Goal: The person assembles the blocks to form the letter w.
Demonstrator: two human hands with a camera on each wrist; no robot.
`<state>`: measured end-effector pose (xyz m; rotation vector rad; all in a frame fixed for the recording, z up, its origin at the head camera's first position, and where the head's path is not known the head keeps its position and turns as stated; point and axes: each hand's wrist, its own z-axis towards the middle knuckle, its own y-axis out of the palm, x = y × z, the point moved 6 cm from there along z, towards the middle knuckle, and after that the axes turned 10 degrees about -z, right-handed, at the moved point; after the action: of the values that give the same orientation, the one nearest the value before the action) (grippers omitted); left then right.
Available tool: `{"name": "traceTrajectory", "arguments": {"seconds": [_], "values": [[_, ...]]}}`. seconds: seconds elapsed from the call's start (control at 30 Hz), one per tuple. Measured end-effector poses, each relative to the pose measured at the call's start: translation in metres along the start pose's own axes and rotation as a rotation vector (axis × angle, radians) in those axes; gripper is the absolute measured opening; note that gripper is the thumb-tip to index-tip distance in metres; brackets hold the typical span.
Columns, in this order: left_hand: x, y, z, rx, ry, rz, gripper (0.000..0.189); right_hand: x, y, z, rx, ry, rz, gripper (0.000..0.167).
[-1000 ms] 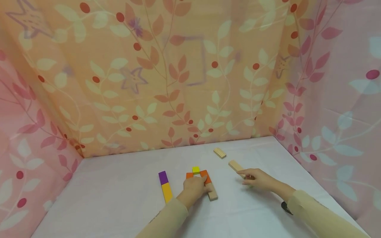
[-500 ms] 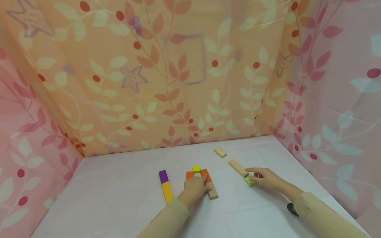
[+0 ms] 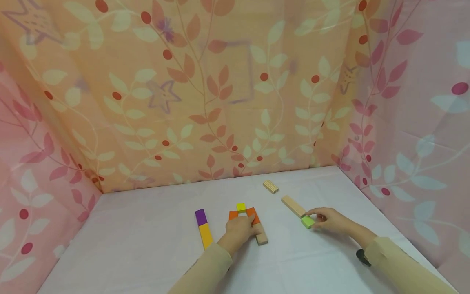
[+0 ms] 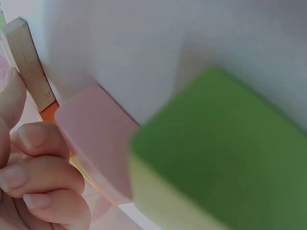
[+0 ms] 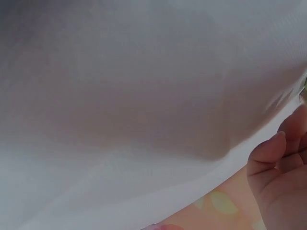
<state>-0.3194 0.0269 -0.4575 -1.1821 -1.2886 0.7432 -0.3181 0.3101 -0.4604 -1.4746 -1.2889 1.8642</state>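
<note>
My left hand (image 3: 240,232) lies over a group of flat blocks, its fingers loosely curled. A finger is at the right orange block (image 3: 251,211), and the thumb touches the side of the plain wooden block (image 3: 262,238). Another orange block (image 3: 233,214) and a yellow block (image 3: 240,207) show beyond it. Close up in the left wrist view are a pink block (image 4: 98,134) and a dark green block (image 4: 225,143), hidden by the hand from the head camera. My right hand (image 3: 332,220) is beside a light green block (image 3: 307,222), fingertips slightly spread at its edges. That block adjoins a wooden plank (image 3: 291,206).
Left of the group, a purple block (image 3: 200,217) and an amber block (image 3: 206,233) lie end to end. Farther back sits a grooved wooden piece (image 3: 271,186). The white-covered table (image 3: 139,228) ends at patterned fabric walls (image 3: 147,134) behind and at both sides.
The light green block, first mostly hidden by my right hand, now lies uncovered against the plank's near end. The right fingers have shifted right and eased off it. My left hand stays in place.
</note>
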Motion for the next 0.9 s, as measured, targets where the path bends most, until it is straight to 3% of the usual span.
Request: {"name": "traceTrajectory", "arguments": {"seconds": [0.43,0.7,0.9], "values": [[-0.001,0.002,0.001,0.011,0.002,0.006,0.061,0.000,0.007,0.005,-0.046,-0.022,-0.013,0.034],[-0.002,0.001,-0.001,-0.005,-0.008,-0.030,0.064,-0.019,0.012,0.001,-0.040,-0.074,0.052,0.033],[-0.002,0.000,-0.001,0.004,-0.002,-0.026,0.064,-0.036,0.020,-0.001,-0.047,-0.068,0.105,0.035]]}}
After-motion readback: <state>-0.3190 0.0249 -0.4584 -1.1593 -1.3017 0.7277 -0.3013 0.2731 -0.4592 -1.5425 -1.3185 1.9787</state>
